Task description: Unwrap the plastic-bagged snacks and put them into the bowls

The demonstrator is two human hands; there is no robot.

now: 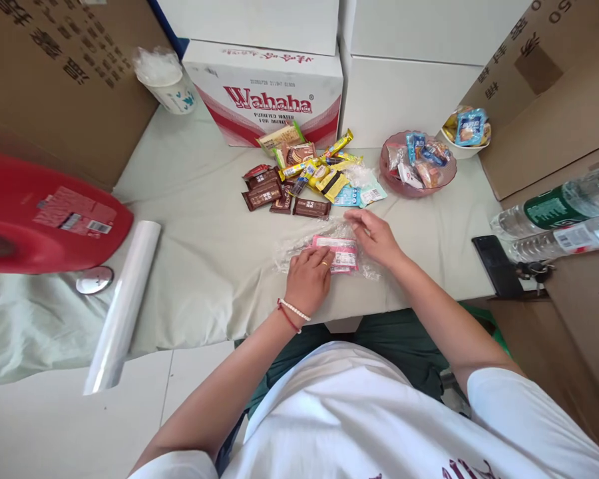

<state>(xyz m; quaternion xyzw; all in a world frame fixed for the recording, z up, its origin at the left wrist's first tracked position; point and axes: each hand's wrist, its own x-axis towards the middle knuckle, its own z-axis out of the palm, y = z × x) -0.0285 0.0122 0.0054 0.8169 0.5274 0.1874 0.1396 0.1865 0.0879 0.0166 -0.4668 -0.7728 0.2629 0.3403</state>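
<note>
In the head view, two pink packets (343, 253) with white label panels lie overlapping in a crinkled clear plastic bag (368, 267) near the table's front edge. My left hand (309, 274) rests palm down, fingers lying over the packets' left end and hiding it. At the bag's upper right side is my right hand (374, 237), fingers curled together and closed at the plastic's edge; exactly how much film is between them is hidden. Just beyond the bag lies a pile of wrapped snacks, with a brown wrapped bar (311, 208) nearest.
A pink glass bowl (419, 183) of snacks and a white bowl (466, 150) stand back right. Behind the pile is a Wahaha box (274, 100). Leftward lie a plastic film roll (124, 306) and a red container (54, 206). Bottles (554, 209) and a phone (497, 266) are rightward.
</note>
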